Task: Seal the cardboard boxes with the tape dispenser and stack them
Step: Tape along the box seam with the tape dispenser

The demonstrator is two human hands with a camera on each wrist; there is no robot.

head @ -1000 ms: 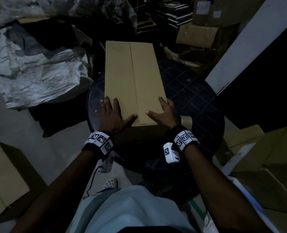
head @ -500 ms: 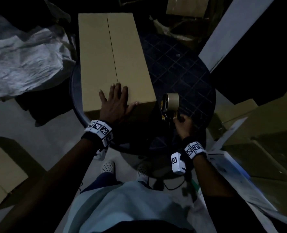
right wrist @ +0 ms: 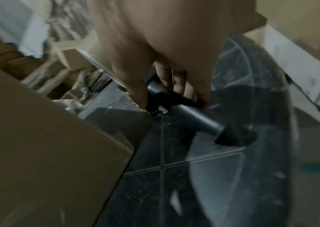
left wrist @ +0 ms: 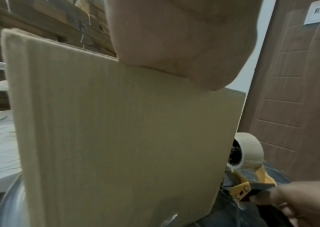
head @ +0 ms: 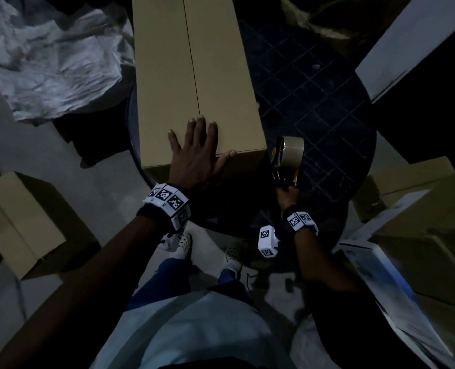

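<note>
A long brown cardboard box (head: 194, 75) lies on the round dark table (head: 327, 102), its two top flaps meeting along a bare centre seam. My left hand (head: 197, 153) rests flat on the box's near end with fingers straight; the left wrist view shows the palm (left wrist: 174, 38) on the box's top edge (left wrist: 116, 138). Right of the box stands a tape dispenser (head: 287, 155) with a yellow frame and a tan roll (left wrist: 249, 149). My right hand (head: 287, 194) grips its black handle (right wrist: 190, 113), fingers curled round it just above the table.
A smaller cardboard box (head: 21, 222) sits on the floor at the left. Crumpled white paper (head: 53, 65) lies at the far left. More boxes (head: 420, 235) and a white board (head: 412, 43) crowd the right. My feet (head: 183, 243) stand under the table's near edge.
My right hand left the box, moved right to the tape dispenser and now grips its handle. My left hand stays flat on the box's near end.
</note>
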